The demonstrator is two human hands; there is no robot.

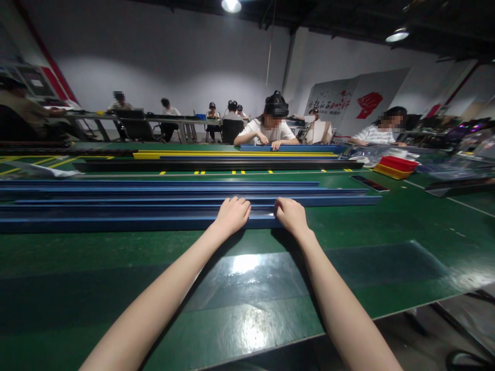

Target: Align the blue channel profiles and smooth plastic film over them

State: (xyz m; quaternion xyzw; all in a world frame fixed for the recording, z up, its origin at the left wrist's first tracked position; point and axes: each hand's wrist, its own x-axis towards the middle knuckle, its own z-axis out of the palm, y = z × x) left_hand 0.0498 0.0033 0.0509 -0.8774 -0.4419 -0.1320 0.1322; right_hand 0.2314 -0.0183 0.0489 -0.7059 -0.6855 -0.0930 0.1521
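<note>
Both hands' grip — left [233, 212] and right [291, 214], fingers curled — is on the nearest blue channel [116, 223]. That channel lies lengthwise on the green table [348, 232] — a clear sheet [263, 275] nearer the wearer.

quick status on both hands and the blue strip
both hands on nearest blue strip, right hand at its end; grip details unclear; clear film lying nearer on table

Left-centre: blue rails [116, 225] | mid-frame: yellow strip [232, 154], black strip [174, 166] | lower: green table [348, 221] | right: red bin [402, 164] | upper right: red fist emblem [369, 104], striped shirt [371, 135]
</note>
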